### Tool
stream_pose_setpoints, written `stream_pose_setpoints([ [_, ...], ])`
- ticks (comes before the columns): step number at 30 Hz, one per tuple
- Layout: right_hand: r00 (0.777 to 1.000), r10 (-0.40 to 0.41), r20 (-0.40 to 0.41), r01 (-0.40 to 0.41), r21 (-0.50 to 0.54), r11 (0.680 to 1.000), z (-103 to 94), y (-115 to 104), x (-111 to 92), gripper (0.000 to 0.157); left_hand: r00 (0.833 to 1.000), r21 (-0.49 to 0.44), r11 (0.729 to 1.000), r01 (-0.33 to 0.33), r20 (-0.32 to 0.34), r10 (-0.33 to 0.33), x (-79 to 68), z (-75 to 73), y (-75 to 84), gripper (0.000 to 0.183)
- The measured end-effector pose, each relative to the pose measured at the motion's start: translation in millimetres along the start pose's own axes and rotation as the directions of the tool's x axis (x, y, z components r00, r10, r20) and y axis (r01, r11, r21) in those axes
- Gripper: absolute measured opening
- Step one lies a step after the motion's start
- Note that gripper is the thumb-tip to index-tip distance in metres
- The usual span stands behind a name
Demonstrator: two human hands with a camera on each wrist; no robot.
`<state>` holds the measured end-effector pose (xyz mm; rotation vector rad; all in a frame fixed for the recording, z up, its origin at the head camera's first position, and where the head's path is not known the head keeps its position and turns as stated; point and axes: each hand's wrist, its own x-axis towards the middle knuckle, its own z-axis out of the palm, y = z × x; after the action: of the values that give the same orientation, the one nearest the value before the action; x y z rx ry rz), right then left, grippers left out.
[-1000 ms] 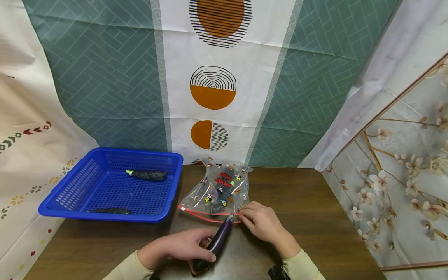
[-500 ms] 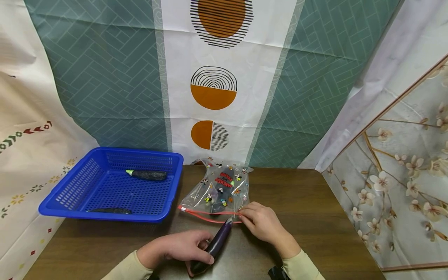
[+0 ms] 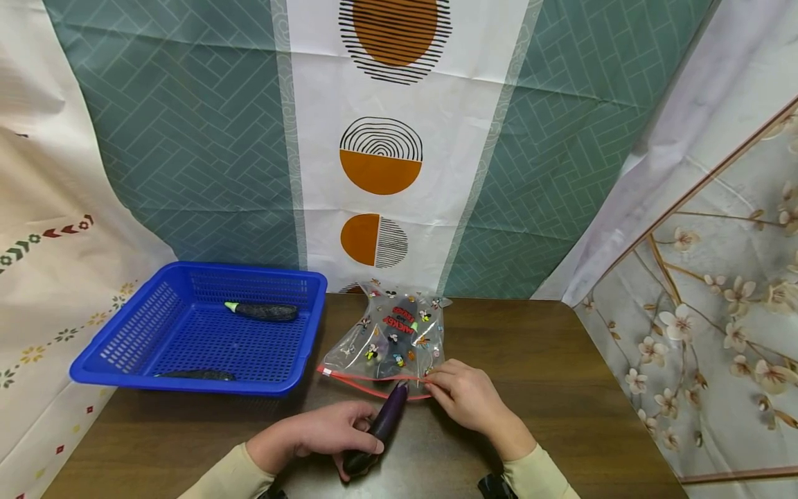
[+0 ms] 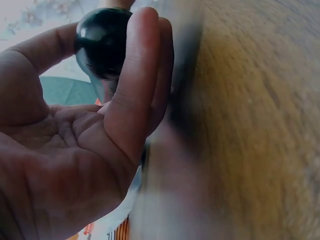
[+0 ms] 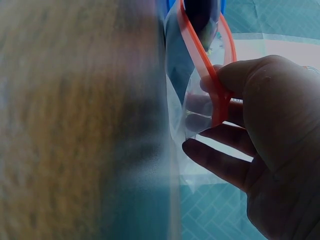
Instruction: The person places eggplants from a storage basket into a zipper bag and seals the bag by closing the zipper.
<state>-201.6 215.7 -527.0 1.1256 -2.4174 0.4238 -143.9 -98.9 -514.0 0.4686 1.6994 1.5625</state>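
A dark purple eggplant (image 3: 389, 416) slants across the table's front, its stem end at the red-edged mouth of a clear printed zip bag (image 3: 355, 353). My left hand (image 3: 333, 433) grips its lower end between thumb and fingers; the rounded dark end (image 4: 102, 42) shows in the left wrist view. My right hand (image 3: 467, 395) pinches the right corner of the bag's red zip strip (image 5: 205, 65) between thumb and fingers. In the right wrist view the mouth gapes around the eggplant's tip. A dark vegetable with a light green tip (image 3: 413, 326) lies inside the bag.
On the left stands a blue plastic basket (image 3: 305, 333) with a dark, green-tipped vegetable (image 3: 264, 312) and another dark one (image 3: 199, 375) in it. A patterned curtain (image 3: 386, 208) hangs behind the brown wooden table (image 3: 524, 346).
The eggplant's stem end slid back a little from the bag's mouth, then moved forward again into the opening with my left hand. My right hand and the bag stay almost still.
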Motion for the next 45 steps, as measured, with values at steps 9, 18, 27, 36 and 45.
stream_pose_setpoints([
  [9,1.0,0.009,0.008,-0.009,0.008,1.0,-1.2,-0.9,0.4,0.007,1.0,-0.053,0.999,-0.009,-0.021,0.008,4.5,-5.6,-0.5,0.032],
  [18,1.0,0.008,0.012,-0.008,0.003,1.0,0.2,0.1,-0.1,0.008,0.999,-0.084,0.996,0.018,-0.043,-0.022,7.3,-7.1,-2.4,0.033],
  [27,1.0,0.018,0.021,-0.019,0.008,1.0,0.2,0.5,-0.5,0.008,0.995,-0.102,0.994,0.044,-0.089,-0.053,7.5,-5.7,-0.8,0.04],
  [36,1.0,0.01,0.023,-0.01,0.001,1.0,-0.4,1.0,-0.7,0.008,0.994,-0.158,0.987,0.013,-0.102,-0.03,8.6,-7.2,0.2,0.046],
  [45,0.999,0.019,0.027,-0.019,0.009,1.0,-0.2,0.7,-0.8,0.009,0.987,-0.087,0.996,0.015,-0.157,-0.029,9.2,-1.1,0.5,0.038],
])
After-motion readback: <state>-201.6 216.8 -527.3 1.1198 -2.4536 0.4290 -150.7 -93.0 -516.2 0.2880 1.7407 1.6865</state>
